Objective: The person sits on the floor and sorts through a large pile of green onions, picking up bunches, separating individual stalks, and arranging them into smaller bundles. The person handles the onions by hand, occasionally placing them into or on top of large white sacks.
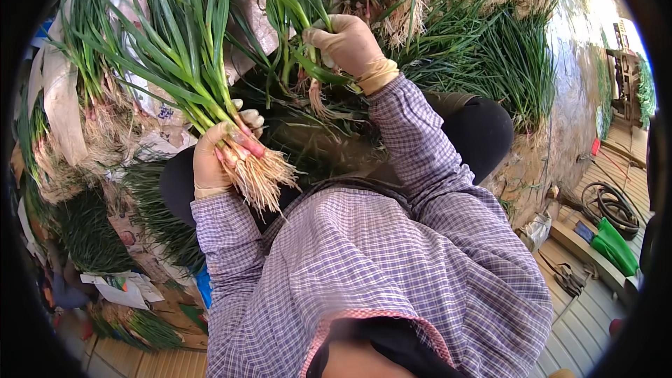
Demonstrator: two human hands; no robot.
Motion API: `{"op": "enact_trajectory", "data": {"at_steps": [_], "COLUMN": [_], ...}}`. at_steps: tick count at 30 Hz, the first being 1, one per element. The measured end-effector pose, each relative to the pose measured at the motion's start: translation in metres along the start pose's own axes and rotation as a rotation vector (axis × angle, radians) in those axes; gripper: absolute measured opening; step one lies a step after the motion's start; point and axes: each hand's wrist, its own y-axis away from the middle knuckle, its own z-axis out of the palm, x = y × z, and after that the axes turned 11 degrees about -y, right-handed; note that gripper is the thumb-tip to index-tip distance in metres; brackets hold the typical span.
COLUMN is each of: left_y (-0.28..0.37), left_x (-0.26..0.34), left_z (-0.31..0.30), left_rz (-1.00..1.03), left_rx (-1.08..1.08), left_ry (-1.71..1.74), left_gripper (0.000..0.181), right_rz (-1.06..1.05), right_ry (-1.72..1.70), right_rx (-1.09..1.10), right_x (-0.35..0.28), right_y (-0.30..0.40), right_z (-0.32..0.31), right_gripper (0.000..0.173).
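Observation:
My left hand (212,155), in a pale rubber glove, is closed around a bunch of green garlic (202,89). The bunch has long green leaves, reddish-white stems and pale stringy roots that point down towards my lap. My right hand (344,44), gloved the same way, grips a smaller green garlic plant (313,52) by its stem, farther up and to the right. Its leaves reach up past the picture's rim and reddish roots hang below the hand. Loose leaves lie between and beneath my hands.
Piles of green garlic (488,58) lie at the upper right, and more bunches (100,84) stand at the left with roots down. Pale sheets lie between them. At the right are a coiled black hose (611,210), a green bag (614,247) and a wooden beam (588,257).

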Motion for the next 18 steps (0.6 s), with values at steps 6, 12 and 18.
{"op": "enact_trajectory", "data": {"at_steps": [6,12,18], "left_y": [-0.003,0.008,0.012], "left_x": [-0.004,0.002,0.008], "left_z": [0.006,-0.025,-0.032], "left_rz": [-0.041,0.016,0.088], "left_rx": [0.029,-0.104,-0.376], "left_ry": [-0.060,0.174,0.194], "left_gripper": [0.036,0.039,0.050], "right_rz": [0.064,0.420,0.124], "right_ry": [0.250,-0.272,-0.490], "right_rx": [-0.275,-0.596,-0.304], "right_x": [-0.027,-0.022,0.015], "right_y": [0.017,0.048,0.032], "right_z": [0.057,0.047,0.022], "right_gripper": [0.027,0.052,0.031]}}
